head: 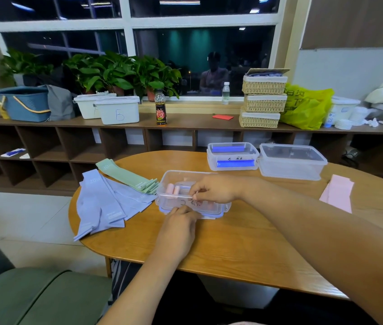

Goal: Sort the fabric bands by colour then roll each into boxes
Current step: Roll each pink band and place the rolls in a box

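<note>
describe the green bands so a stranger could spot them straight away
Find the oval wooden table, left end. Behind the fanned lilac bands, beside the clear box of pink rolls, lie the green bands. They are the only pale green fabric there.

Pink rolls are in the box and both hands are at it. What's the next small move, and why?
Probably let go of the clear box and reach the right hand to the flat pink bands at the right edge of the table. Pink rolls already lie in that box, those bands are unrolled, and the purple bands and green bands lie sorted on the left.
</note>
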The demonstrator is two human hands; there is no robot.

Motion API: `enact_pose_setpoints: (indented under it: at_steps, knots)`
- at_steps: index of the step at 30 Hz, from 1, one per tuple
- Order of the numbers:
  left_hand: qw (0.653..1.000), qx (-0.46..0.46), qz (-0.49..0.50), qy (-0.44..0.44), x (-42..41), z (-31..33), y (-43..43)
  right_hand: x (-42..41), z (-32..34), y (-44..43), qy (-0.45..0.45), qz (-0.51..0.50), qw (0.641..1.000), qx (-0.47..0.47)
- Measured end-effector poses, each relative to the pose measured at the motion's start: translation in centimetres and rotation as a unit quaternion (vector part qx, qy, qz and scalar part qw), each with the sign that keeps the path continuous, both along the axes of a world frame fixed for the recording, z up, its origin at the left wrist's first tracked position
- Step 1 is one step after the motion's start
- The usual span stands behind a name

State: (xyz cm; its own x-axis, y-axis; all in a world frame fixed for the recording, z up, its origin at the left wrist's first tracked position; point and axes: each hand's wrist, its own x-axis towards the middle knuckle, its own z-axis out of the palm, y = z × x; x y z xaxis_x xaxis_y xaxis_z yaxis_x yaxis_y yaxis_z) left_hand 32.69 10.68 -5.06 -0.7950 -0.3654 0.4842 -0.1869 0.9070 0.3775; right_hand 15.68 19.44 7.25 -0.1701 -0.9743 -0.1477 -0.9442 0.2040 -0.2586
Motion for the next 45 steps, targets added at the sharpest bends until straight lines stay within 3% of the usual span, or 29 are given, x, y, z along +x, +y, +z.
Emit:
enact_pose_setpoints:
  at_steps: [12, 18, 22, 31, 36, 41, 45]
  knots:
    - [1.0, -0.004, 0.009, -0.022, -0.8, 0.4, -0.3, 0.1, -0.7, 0.5, 0.023, -0.02, 0.999, -0.025]
    - [0.999, -0.036, 0.019, -0.018, -0.6, 0.4, 0.3, -0.3, -2.5, 6.6, 0.026, -0.094, 0.967, -0.237]
    - [0.997, -0.062, -0.036, -0.033, -1.7, 0.2, 2.0, -2.3, -5.6, 13.9, 0.026, -0.231, 0.922, -0.308]
    - [0.985, -0.108, -0.117, -0.063, -8.3, 0.6, 9.4, -4.8, -9.8, 27.5, 0.111, -0.468, 0.834, -0.269]
    - [0.98, -0.1, -0.147, -0.088, -11.0, 1.1, 12.3, -5.6, -10.6, 29.1, 0.05, -0.562, 0.774, -0.288]
    - [0.989, -0.024, -0.132, -0.069, -11.3, 0.1, 11.2, -6.1, -11.0, 29.2, 0.032, -0.576, 0.768, -0.279]
    - [0.99, -0.008, -0.129, -0.063, -11.2, 0.3, 11.4, -5.6, -11.2, 29.4, 0.066, -0.566, 0.778, -0.264]
